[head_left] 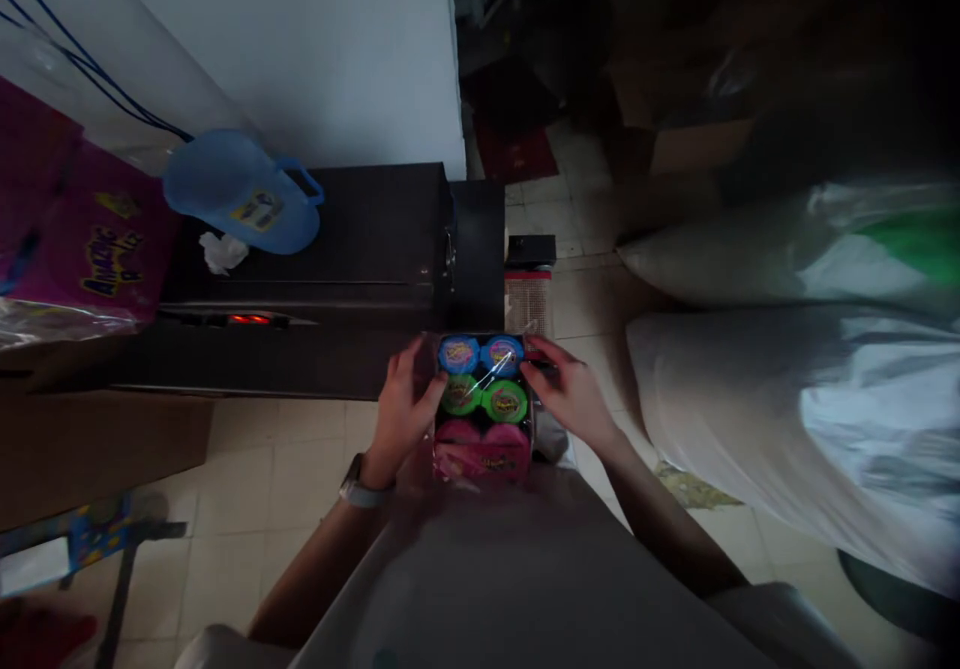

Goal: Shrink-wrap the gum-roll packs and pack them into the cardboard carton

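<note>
Candy box (pixel 484 404) long axis runs away from body – blue, green, pink tubs in pairs; left hand (pixel 401 404) and right hand (pixel 574 394) grasp its sides.

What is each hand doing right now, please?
Left hand: gripping the left side of the candy box.
Right hand: gripping the box's right side.

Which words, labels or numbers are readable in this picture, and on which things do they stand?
None is readable.
Round lids in the wrapped candy box: logos blurred.
Purple package: yellow lettering blurred.
Blue plastic container: sticker too small.
</note>
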{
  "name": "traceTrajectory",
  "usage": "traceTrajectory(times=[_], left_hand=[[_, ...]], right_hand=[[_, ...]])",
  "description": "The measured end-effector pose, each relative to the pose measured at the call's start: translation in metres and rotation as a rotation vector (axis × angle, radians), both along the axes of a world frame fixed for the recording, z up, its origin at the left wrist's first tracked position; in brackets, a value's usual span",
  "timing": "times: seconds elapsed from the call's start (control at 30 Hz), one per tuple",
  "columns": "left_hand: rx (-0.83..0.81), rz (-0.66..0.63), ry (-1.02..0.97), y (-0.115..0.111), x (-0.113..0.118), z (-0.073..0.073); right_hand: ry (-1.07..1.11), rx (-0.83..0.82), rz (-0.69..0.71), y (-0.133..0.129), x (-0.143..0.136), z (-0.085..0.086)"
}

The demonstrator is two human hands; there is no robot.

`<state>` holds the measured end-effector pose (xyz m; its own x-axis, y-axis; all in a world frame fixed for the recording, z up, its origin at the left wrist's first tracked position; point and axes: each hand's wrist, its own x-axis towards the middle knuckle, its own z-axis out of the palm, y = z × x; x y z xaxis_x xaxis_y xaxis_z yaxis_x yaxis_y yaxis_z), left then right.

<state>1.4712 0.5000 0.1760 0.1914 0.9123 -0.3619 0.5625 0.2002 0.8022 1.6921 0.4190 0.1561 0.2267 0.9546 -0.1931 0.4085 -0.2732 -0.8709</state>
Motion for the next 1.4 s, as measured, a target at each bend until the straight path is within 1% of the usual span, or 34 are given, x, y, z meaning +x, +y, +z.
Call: traceTrajectory(times=[0.03, 0.07, 0.1, 0.17, 0.2, 0.27, 0.37, 0.47, 0.57, 0.67, 0.77, 0.83, 0.87, 0.93, 0.97, 1.07, 1.17, 1.23, 1.33, 1.4], left_hand=[[0.172, -0.058, 0.052, 0.003, -0.002, -0.002], [0.337, -0.131, 0.105, 0.007, -0.003, -0.002], [0.472, -0.218, 0.154, 0.011, -0.002, -0.001], [0.637, -0.405, 0.254, 0.018, 0.003, 0.005], [0.679, -0.489, 0.307, 0.021, 0.007, 0.009], [0.702, -0.613, 0.408, 0.027, 0.015, 0.015], [0.661, -0.708, 0.499, 0.032, 0.026, 0.018], [0.654, -0.741, 0.488, 0.034, 0.031, 0.014], [0.681, -0.723, 0.385, 0.036, 0.031, 0.005], [0.664, -0.658, 0.196, 0.038, 0.027, -0.002], [0.63, -0.565, -0.019, 0.038, 0.017, -0.004], [0.601, -0.475, -0.102, 0.034, 0.007, -0.004], [0.589, -0.432, -0.113, 0.032, 0.002, -0.003], [0.583, -0.38, -0.092, 0.027, -0.009, -0.002], [0.586, -0.381, -0.07, 0.024, -0.012, -0.001], [0.623, -0.458, -0.005, 0.02, -0.014, 0.001], [0.678, -0.549, 0.1, 0.021, -0.001, 0.004], [0.693, -0.602, 0.233, 0.024, 0.012, 0.006], [0.689, -0.661, 0.393, 0.03, 0.026, 0.008], [0.68, -0.684, 0.398, 0.035, 0.03, 0.007]], right_hand=[[-0.071, 0.052, -0.022, 0.004, 0.003, 0.003], [-0.138, 0.117, -0.011, 0.008, 0.007, 0.006], [-0.198, 0.186, 0.032, 0.012, 0.01, 0.008], [-0.292, 0.282, 0.168, 0.02, 0.014, 0.013], [-0.32, 0.292, 0.226, 0.024, 0.014, 0.014], [-0.341, 0.274, 0.297, 0.032, 0.014, 0.017], [-0.342, 0.229, 0.312, 0.04, 0.011, 0.022], [-0.327, 0.201, 0.286, 0.043, 0.01, 0.026], [-0.289, 0.203, 0.256, 0.041, 0.01, 0.027], [-0.284, 0.258, 0.229, 0.035, 0.009, 0.026], [-0.313, 0.331, 0.178, 0.026, 0.004, 0.026], [-0.307, 0.368, 0.136, 0.018, -0.001, 0.027], [-0.296, 0.385, 0.114, 0.014, -0.004, 0.027], [-0.279, 0.415, 0.073, 0.006, -0.011, 0.025], [-0.284, 0.42, 0.053, 0.004, -0.014, 0.023], [-0.355, 0.415, 0.011, 0.001, -0.022, 0.018], [-0.457, 0.407, -0.002, 0.007, -0.028, 0.016], [-0.513, 0.387, 0.038, 0.014, -0.032, 0.018], [-0.619, 0.283, 0.123, 0.022, -0.037, 0.025], [-0.682, 0.203, 0.14, 0.025, -0.039, 0.029]])
